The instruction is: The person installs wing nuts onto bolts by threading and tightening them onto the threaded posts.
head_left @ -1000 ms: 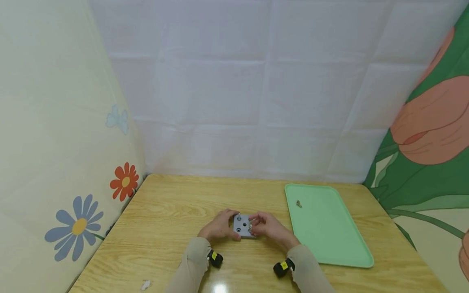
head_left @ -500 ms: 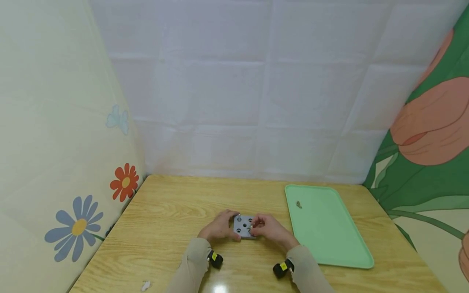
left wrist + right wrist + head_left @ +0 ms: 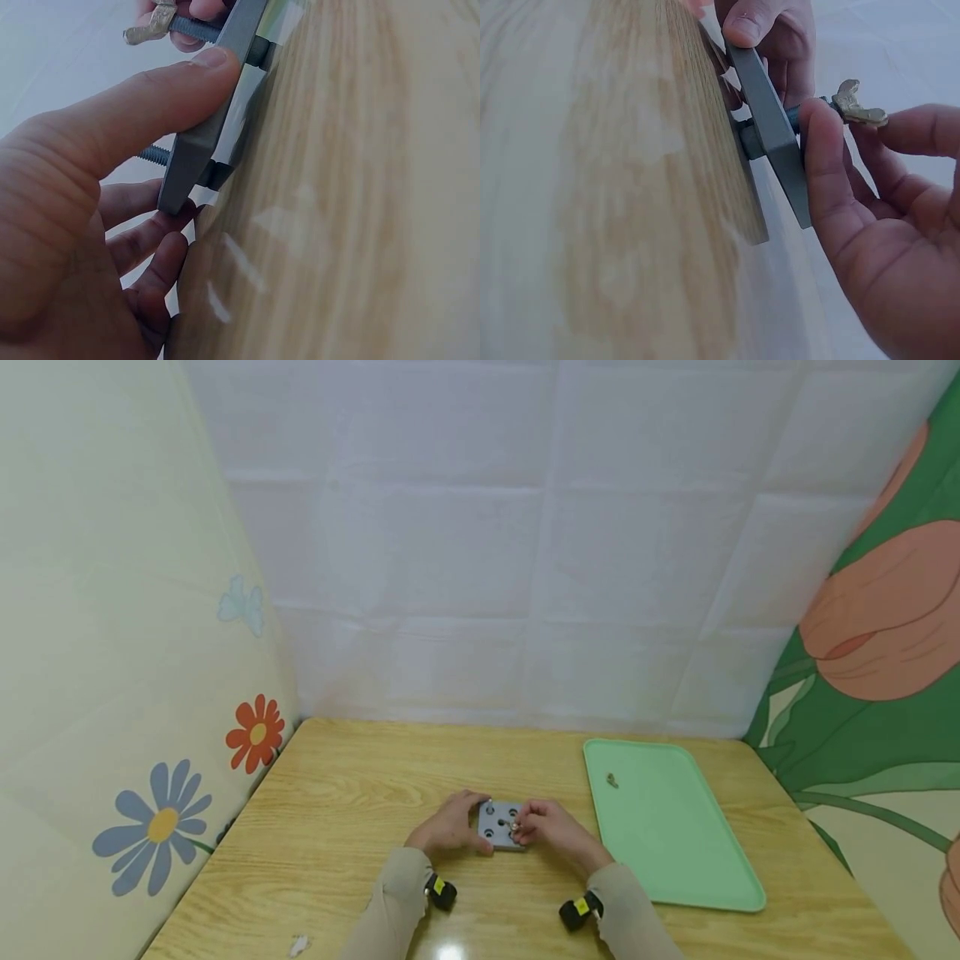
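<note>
A grey metal plate (image 3: 501,840) with several round holes lies close over the wooden table, bolt heads (image 3: 214,174) showing beneath it. My left hand (image 3: 450,827) grips its left side, thumb along the near edge and fingers at the far side. Through the right part of the plate stands a threaded bolt (image 3: 193,28) with a brass-coloured wing nut (image 3: 859,109) at its top end. Thumb and fingers of my right hand (image 3: 555,831) pinch that wing nut. Another bolt (image 3: 490,807) stands up at the plate's far left corner, near my left fingers.
To the right lies a green tray (image 3: 675,843), with a small brass-coloured piece (image 3: 612,780) near its far left corner. A whitish patch (image 3: 298,945) marks the table at front left. A white cloth (image 3: 450,568) hangs behind the table.
My right fingers have shifted slightly around the wing nut, which now shows more clearly between them. My left hand and the plate have stayed in place.
</note>
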`<state>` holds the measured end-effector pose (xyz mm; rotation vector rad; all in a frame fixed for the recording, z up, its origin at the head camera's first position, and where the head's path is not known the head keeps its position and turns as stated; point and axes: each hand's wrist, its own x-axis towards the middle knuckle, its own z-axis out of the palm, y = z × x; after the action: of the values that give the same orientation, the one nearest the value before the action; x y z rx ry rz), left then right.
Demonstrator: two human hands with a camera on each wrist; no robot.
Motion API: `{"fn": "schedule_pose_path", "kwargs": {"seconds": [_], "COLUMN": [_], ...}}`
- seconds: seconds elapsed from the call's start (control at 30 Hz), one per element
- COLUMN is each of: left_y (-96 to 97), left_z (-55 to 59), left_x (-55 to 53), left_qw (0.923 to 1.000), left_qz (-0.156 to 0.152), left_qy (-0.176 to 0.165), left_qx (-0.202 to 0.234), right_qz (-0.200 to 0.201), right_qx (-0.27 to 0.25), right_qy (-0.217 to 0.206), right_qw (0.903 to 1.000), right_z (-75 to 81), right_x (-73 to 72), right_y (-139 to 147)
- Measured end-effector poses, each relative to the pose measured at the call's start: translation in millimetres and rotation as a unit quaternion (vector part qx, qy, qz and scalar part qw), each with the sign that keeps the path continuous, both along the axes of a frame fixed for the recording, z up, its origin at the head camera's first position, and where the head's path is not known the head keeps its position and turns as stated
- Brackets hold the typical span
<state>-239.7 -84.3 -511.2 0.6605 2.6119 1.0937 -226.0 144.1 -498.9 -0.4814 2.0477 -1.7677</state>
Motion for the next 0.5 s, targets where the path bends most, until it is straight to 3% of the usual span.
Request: {"fn": "schedule_pose_path", "kwargs": {"seconds": [0.5], "left_y": [-0.9], "left_z": [-2.3], "left_x": [-1.4], "left_qw": [1.0000], "left_qz": [-0.002], "left_qy": [0.004], "left_qx": [0.004], "right_qz": [-0.003], "right_qx": [0.032], "right_qy": [0.028], "right_qw": [0.9991], "right_z": [-2.8], "right_x": [0.3], "right_y": [0.3]}}
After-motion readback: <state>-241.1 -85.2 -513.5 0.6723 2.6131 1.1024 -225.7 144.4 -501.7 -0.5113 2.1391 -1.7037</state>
